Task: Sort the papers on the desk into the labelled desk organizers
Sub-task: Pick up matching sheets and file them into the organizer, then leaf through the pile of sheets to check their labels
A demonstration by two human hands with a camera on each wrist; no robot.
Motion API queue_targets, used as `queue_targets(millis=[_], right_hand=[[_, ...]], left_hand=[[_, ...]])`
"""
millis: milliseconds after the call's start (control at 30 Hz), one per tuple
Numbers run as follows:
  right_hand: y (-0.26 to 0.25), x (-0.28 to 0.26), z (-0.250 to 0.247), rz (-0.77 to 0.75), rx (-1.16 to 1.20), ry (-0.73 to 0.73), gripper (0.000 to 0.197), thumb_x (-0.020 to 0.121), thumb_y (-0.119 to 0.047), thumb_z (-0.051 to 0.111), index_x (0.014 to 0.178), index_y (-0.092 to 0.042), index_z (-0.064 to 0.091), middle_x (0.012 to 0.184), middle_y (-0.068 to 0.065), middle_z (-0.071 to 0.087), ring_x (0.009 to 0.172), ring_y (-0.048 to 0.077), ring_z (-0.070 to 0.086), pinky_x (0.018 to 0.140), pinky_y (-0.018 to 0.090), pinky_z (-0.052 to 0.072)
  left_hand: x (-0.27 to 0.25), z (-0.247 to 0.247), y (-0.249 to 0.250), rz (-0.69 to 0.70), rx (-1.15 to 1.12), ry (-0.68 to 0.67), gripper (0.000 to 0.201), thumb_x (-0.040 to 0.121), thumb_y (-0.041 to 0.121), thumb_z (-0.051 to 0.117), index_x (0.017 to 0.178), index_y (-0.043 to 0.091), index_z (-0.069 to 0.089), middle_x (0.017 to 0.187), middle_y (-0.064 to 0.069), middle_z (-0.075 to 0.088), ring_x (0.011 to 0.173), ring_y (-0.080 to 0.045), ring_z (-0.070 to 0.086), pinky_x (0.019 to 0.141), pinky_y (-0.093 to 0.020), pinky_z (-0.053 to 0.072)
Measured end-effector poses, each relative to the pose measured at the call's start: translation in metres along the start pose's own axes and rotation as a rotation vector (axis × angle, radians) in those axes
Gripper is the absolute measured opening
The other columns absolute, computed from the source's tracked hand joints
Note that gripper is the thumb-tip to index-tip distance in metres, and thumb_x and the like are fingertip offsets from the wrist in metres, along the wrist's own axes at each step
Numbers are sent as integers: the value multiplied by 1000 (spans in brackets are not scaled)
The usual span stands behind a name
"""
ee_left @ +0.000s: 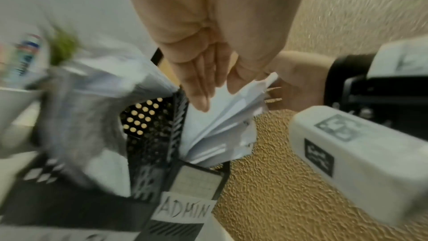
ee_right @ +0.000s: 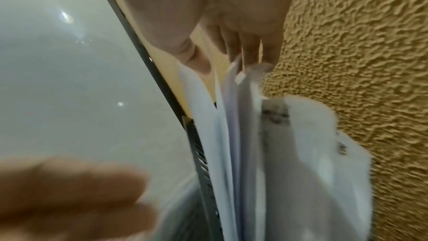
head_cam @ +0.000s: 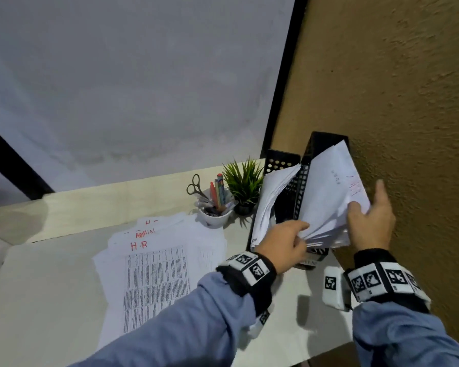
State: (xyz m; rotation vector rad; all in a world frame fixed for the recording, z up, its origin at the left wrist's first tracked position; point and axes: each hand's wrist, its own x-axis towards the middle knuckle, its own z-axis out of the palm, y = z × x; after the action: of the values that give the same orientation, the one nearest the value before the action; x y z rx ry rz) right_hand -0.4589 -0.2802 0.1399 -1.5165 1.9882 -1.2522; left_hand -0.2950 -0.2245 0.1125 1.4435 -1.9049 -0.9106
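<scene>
Two black perforated organizers stand against the brown wall. The left organizer (head_cam: pixel 281 160) holds a thick stack of sheets (head_cam: pixel 270 200). The right organizer (head_cam: pixel 321 144), labelled ADMIN (ee_left: pixel 185 210), holds fanned white papers (head_cam: pixel 326 200) (ee_left: pixel 215 131) (ee_right: pixel 231 135). My right hand (head_cam: pixel 361 207) (ee_right: pixel 222 61) holds these papers at their right edge, the thumb on one side and the fingers on the other. My left hand (head_cam: pixel 300 231) (ee_left: pixel 217 94) touches their near edge with straight fingers. A loose pile of printed papers (head_cam: pixel 159 260), marked H.R and ADMIN in red, lies on the desk to the left.
A white cup (head_cam: pixel 215 218) with scissors and pens and a small potted plant (head_cam: pixel 243 181) stand left of the organizers. The textured brown wall (head_cam: pixel 408 102) runs close along the right side. Bare pale desk (head_cam: pixel 51 287) lies left of the pile.
</scene>
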Motion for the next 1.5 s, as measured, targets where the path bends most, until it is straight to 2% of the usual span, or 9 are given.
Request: queue_targets(millis=[200, 400, 533, 767, 900, 1067, 1267, 1400, 1500], right_hand=[[-41, -44, 27, -508, 79, 183, 42, 81, -7, 51, 121, -2, 59, 127, 23, 46, 117, 37, 41, 98, 33, 35], [-50, -133, 116, -559, 200, -358, 28, 82, 0, 46, 99, -1, 68, 98, 10, 58, 88, 18, 55, 78, 22, 45], [-27, -185, 165, -160, -20, -812, 32, 89, 0, 50, 119, -3, 59, 117, 10, 54, 104, 24, 58, 87, 21, 43], [-8, -221, 197, 254, -197, -948, 38, 82, 1, 55, 117, 15, 50, 119, 26, 58, 110, 38, 56, 95, 41, 44], [-11, -222, 200, 206, -259, -967, 24, 75, 5, 51, 64, -10, 36, 64, 3, 32, 54, 16, 32, 53, 26, 25], [-11, -222, 196, 260, -206, -976, 37, 69, 5, 51, 64, -18, 23, 65, 1, 18, 61, 15, 18, 57, 27, 13], [-11, -218, 192, 628, 349, -883, 70, 75, 18, 61, 136, -11, 43, 121, 10, 46, 92, 25, 56, 84, 35, 51], [-13, -210, 186, 665, 411, -789, 22, 71, 26, 52, 81, 7, 58, 73, 10, 57, 69, 21, 55, 50, 17, 47], [-9, -202, 186, 686, 335, -791, 24, 74, 19, 57, 70, -5, 59, 72, 8, 58, 68, 22, 55, 57, 23, 46]], left_hand=[[-97, -52, -102, -341, -132, 350, 21, 88, 8, 51, 101, 16, 66, 98, 1, 69, 84, -14, 64, 79, -27, 53], [-177, -81, -213, -992, 212, 393, 47, 89, 25, 54, 130, 6, 43, 129, -14, 47, 116, -31, 48, 97, -35, 39], [-204, -87, -227, -1207, 259, 347, 71, 82, 45, 65, 131, 2, 36, 131, -17, 40, 119, -35, 42, 96, -41, 40], [-217, -83, -232, -1053, 47, 598, 40, 86, 13, 63, 121, 4, 48, 121, -18, 57, 107, -33, 57, 86, -33, 45], [-227, -86, -227, -964, 33, 652, 32, 89, 11, 57, 121, 9, 57, 107, -17, 68, 92, -31, 64, 78, -30, 50], [-245, -83, -219, -803, -36, 747, 36, 96, 9, 48, 130, 18, 58, 106, -10, 70, 85, -26, 66, 82, -33, 55], [-236, -78, -206, -726, -455, 917, 39, 83, -13, 42, 58, 7, 64, 95, 1, 74, 96, -17, 66, 89, -26, 47], [-228, -88, -204, -738, -889, 902, 38, 78, -7, 41, 44, 3, 56, 71, -15, 72, 77, -26, 68, 76, -30, 47], [-224, -93, -219, -944, -819, 1031, 54, 94, 23, 42, 42, 19, 57, 57, -2, 61, 64, -24, 53, 69, -32, 38]])
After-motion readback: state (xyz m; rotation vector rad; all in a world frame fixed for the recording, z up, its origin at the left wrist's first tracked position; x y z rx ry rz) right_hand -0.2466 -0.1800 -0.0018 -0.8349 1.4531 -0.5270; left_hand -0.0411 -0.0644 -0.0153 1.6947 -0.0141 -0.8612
